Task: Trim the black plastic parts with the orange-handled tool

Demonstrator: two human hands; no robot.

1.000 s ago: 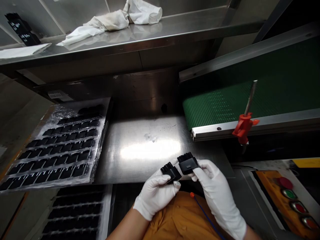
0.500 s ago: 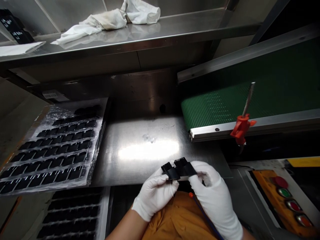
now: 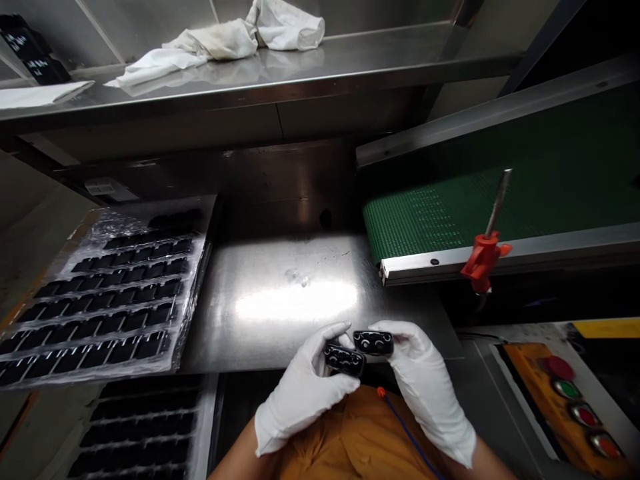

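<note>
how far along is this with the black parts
Done: hard to tell, but the plastic-wrapped tray has a bare far corner. In hand: one black part in the left hand, another black part in the right hand. Left: the rows in that tray and the tray below.

Two hands, both in view at the lower centre, held close together in front of the torso, neither crossing the other.

Left hand (image 3: pixel 303 393): sheathed in a white disposable glove (image 3: pixel 295 407), back of hand upward, angled up and to the right. Fingers (image 3: pixel 327 340) closed in a grip, fingertips pointing toward the right hand.

Right hand (image 3: pixel 425 380): same glove type, angled up and to the left. Fingers (image 3: pixel 395 331) extended forward and pinched closed, tips just beside the left hand, not touching it.

Left forearm (image 3: pixel 237 453): bare above the glove cuff, rising from the bottom edge.

Right forearm (image 3: pixel 493 463): bare, partly in view, rising from the lower edge.
</note>
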